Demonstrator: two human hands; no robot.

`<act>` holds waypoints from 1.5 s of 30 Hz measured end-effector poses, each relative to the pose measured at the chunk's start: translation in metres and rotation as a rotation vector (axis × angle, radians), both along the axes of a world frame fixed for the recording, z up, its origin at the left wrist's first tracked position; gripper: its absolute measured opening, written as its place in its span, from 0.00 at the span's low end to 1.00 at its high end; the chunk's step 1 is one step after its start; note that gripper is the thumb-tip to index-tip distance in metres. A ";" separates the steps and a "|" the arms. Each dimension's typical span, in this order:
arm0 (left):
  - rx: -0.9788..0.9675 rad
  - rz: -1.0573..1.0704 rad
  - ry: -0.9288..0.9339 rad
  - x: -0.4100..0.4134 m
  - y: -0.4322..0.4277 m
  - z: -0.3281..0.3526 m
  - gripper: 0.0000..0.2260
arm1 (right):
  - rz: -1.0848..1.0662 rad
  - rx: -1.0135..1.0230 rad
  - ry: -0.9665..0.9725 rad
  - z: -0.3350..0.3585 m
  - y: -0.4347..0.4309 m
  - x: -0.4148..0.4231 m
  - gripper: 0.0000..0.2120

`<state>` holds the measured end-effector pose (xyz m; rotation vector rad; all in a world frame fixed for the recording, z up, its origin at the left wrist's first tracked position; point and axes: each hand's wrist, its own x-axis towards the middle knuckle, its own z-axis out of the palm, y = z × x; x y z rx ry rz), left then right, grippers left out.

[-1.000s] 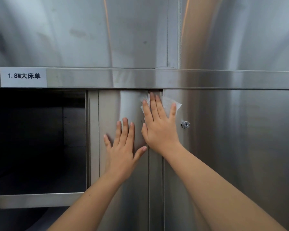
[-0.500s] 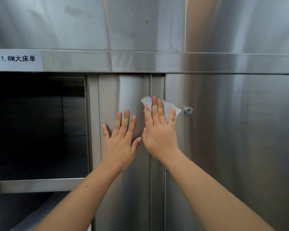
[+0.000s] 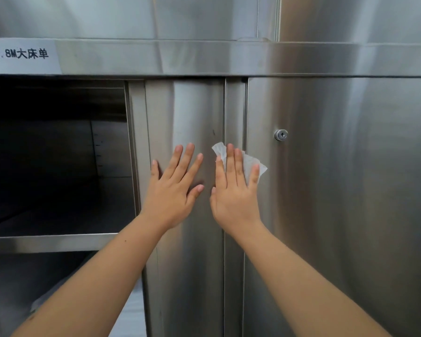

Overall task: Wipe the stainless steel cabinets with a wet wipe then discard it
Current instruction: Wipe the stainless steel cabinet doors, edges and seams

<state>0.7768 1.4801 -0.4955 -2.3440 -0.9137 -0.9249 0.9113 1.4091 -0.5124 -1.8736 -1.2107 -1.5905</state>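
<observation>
1. two bare forearms reach in from the bottom edge toward the cabinet front, one from lower left, one from lower right.
2. left hand (image 3: pixel 173 193): fingers straight and spread, palm flat against the narrow door panel (image 3: pixel 185 113). it holds nothing.
3. right hand (image 3: pixel 236 195): fingers straight and close together, pressing the wet wipe (image 3: pixel 250 164) flat on the steel, not curled round it.
4. the hands sit just beside each other, thumbs near but apart.
5. wet wipe: white and crumpled, under the right fingers. one corner shows above the index finger, another right of the little finger. it lies over the vertical strip (image 3: pixel 235 105) between the narrow door panel and the wide right door (image 3: pixel 338 190), with its right corner reaching onto that door.
6. lock (image 3: pixel 281 135): small, round, on the wide right door, above and right of the wipe and apart from it.
7. horizontal rail (image 3: pixel 229 59) runs across above the doors. a white label (image 3: pixel 22 55) at its left end reads "1.8m大床单".
8. open compartment (image 3: pixel 54 154), left of the narrow door panel: dark inside, with a shelf edge (image 3: pixel 51 242) along its bottom and dim space below that.
9. upper doors (image 3: pixel 131 15) above the rail: brushed steel, with a vertical seam right of centre.
</observation>
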 end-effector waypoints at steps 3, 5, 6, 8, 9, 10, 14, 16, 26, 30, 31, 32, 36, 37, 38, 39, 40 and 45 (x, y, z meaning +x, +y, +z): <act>0.004 -0.012 0.030 -0.004 0.001 0.003 0.26 | -0.019 -0.072 0.004 0.009 -0.006 -0.001 0.29; 0.001 -0.013 0.037 -0.005 0.001 0.003 0.26 | -0.036 -0.117 0.018 0.024 -0.009 -0.002 0.30; -0.001 -0.013 0.037 -0.005 0.001 0.004 0.26 | -0.034 -0.133 0.029 0.034 -0.008 -0.002 0.30; -0.010 -0.016 0.033 -0.004 0.002 0.003 0.26 | 0.035 -0.157 0.064 0.057 -0.004 0.000 0.31; -0.016 -0.020 0.028 -0.004 0.002 0.003 0.26 | 0.087 -0.167 0.090 0.069 -0.002 0.002 0.31; -0.019 -0.025 0.025 -0.004 0.003 0.003 0.26 | 0.130 -0.171 0.113 0.082 0.000 0.002 0.31; -0.004 -0.049 0.017 -0.004 0.003 0.002 0.26 | 0.187 -0.141 0.133 0.113 0.004 0.003 0.32; -0.003 -0.051 0.015 -0.004 0.003 0.002 0.27 | 0.183 -0.135 0.122 0.116 0.005 0.002 0.33; 0.017 -0.029 -0.017 0.001 0.006 -0.003 0.28 | 0.212 -0.095 0.113 0.110 0.007 0.002 0.34; 0.031 -0.023 -0.014 0.001 0.006 -0.004 0.27 | 0.213 -0.081 0.120 0.103 0.008 0.000 0.34; 0.032 -0.023 -0.013 0.001 0.006 -0.005 0.27 | 0.213 -0.078 0.121 0.100 0.008 0.000 0.35; 0.030 -0.024 -0.014 0.002 0.006 -0.005 0.27 | 0.215 -0.077 0.122 0.098 0.007 0.000 0.35; 0.016 0.000 -0.010 0.002 0.004 -0.004 0.27 | 0.202 -0.086 0.121 0.086 0.006 -0.002 0.35; 0.014 0.000 -0.013 0.002 0.003 -0.004 0.26 | 0.198 -0.088 0.124 0.083 0.005 -0.002 0.35; 0.008 -0.011 -0.024 0.002 0.001 -0.003 0.26 | 0.194 -0.090 0.126 0.080 0.005 -0.003 0.35; 0.000 -0.028 -0.042 0.002 -0.001 -0.003 0.26 | 0.190 -0.092 0.128 0.078 0.005 -0.003 0.35; -0.006 -0.042 -0.059 0.003 -0.003 -0.003 0.26 | 0.189 -0.093 0.130 0.076 0.005 -0.003 0.35; 0.042 -0.047 -0.120 0.002 -0.013 -0.017 0.26 | 0.202 -0.048 0.138 0.064 0.007 -0.006 0.34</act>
